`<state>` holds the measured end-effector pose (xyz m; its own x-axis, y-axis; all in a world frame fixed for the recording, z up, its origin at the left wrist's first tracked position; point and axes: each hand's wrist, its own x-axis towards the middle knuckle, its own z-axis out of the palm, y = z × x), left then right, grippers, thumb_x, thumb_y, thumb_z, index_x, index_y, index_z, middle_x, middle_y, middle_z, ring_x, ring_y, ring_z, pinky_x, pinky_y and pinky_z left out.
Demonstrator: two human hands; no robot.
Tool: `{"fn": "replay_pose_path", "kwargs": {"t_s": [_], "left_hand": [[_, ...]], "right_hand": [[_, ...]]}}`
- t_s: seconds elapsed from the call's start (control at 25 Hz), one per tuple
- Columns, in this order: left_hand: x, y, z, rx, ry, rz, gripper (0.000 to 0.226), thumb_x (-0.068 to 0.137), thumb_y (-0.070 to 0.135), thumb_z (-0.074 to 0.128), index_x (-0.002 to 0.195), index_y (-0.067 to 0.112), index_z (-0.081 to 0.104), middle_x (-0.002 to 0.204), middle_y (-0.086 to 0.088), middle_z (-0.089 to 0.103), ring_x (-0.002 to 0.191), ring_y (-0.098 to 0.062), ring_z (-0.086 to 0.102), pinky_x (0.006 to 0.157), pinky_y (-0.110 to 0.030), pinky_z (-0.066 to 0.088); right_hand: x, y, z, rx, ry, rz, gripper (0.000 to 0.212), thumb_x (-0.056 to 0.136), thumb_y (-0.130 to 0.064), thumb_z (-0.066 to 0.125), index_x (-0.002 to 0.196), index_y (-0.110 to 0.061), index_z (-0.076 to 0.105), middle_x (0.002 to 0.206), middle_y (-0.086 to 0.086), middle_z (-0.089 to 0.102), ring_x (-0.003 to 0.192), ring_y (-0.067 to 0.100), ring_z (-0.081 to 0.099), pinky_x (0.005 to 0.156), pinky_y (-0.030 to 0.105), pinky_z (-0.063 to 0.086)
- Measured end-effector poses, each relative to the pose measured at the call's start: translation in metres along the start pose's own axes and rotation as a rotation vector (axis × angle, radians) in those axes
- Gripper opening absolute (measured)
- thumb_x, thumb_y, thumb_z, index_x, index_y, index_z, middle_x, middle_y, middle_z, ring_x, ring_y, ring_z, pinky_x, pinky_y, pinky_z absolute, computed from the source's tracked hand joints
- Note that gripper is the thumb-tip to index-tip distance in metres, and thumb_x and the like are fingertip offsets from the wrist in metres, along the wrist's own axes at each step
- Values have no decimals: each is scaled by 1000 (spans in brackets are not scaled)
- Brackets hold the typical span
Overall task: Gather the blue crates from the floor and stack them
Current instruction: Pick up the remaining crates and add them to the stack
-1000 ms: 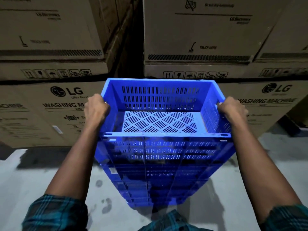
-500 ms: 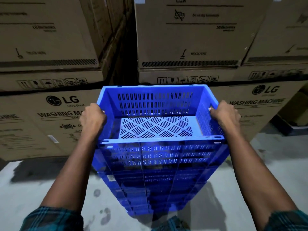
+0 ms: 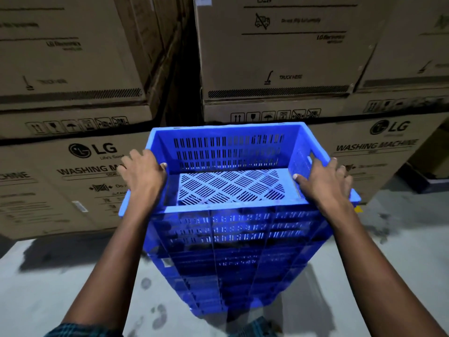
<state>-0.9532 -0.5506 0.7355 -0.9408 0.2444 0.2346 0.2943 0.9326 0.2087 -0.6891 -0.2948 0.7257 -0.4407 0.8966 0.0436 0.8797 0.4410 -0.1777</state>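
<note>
A stack of several blue slotted crates (image 3: 233,259) stands on the floor in front of me. The top crate (image 3: 228,152) is empty and sits level on the stack. My left hand (image 3: 143,173) lies over its left rim, thumb inside the wall and fingers stretched outward. My right hand (image 3: 325,181) lies over the right rim the same way, thumb inside and fingers spread apart. Neither hand is wrapped around the rim.
Tall stacked cardboard washing-machine boxes (image 3: 279,57) form a wall right behind the crate stack, with a dark gap (image 3: 179,81) between two columns. Grey concrete floor (image 3: 48,288) lies on both sides. A dark low object (image 3: 427,181) sits at the far right.
Both hands were closed in fists on the top crate's side rims; now their fingers have loosened and spread. The crate has settled onto the stack and the view has moved closer.
</note>
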Motion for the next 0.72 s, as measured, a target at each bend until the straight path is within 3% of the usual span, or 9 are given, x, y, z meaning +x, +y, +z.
{"fn": "replay_pose_path", "kwargs": {"t_s": [0.08,0.16,0.24,0.32,0.4,0.56,0.72], "left_hand": [[-17,8,-2,-164,-19,185,50,90,47,61,128,15,58,132,-14,55,123,-38,47,100,-51,33],[-40,14,-8,-388,-81,479,47,90,54,59,126,25,61,129,0,61,125,-23,51,97,-45,33],[-60,20,-21,-578,-255,742,51,84,60,64,123,27,64,126,11,63,120,-5,52,96,-30,35],[-72,26,-30,-685,-500,866,64,72,61,76,124,27,64,124,15,64,116,4,54,95,-13,38],[-74,31,-25,-619,-587,950,75,62,64,80,127,29,62,125,17,62,118,2,55,101,-19,42],[-73,34,-7,-436,-384,1029,61,70,57,79,123,29,63,125,12,65,119,-11,57,98,-41,48],[-83,27,2,-420,-235,1060,50,75,50,78,119,28,65,117,8,69,112,-18,62,88,-44,51]], "right_hand": [[-20,-4,-5,18,-5,-83,70,91,-67,42,143,-18,42,152,18,39,143,47,22,114,61,17],[-41,-6,-11,61,-107,-246,76,91,-74,24,146,-23,38,148,10,48,143,39,31,112,59,21],[-60,-6,-15,-27,-223,-440,91,80,-83,-1,149,-34,33,145,2,53,134,27,47,103,52,32],[-64,-6,-15,-118,-230,-534,102,70,-89,-10,147,-39,33,141,-3,55,129,23,50,97,50,35],[-61,-6,-12,-143,-192,-537,101,70,-92,-4,147,-39,34,139,-5,57,126,23,52,94,50,35],[-69,-3,-2,-56,-63,-486,94,76,-92,11,145,-34,39,131,-5,63,123,21,53,96,47,33],[-105,3,15,180,87,-509,69,92,-70,34,146,-27,37,147,-2,47,147,21,26,117,48,16]]}}
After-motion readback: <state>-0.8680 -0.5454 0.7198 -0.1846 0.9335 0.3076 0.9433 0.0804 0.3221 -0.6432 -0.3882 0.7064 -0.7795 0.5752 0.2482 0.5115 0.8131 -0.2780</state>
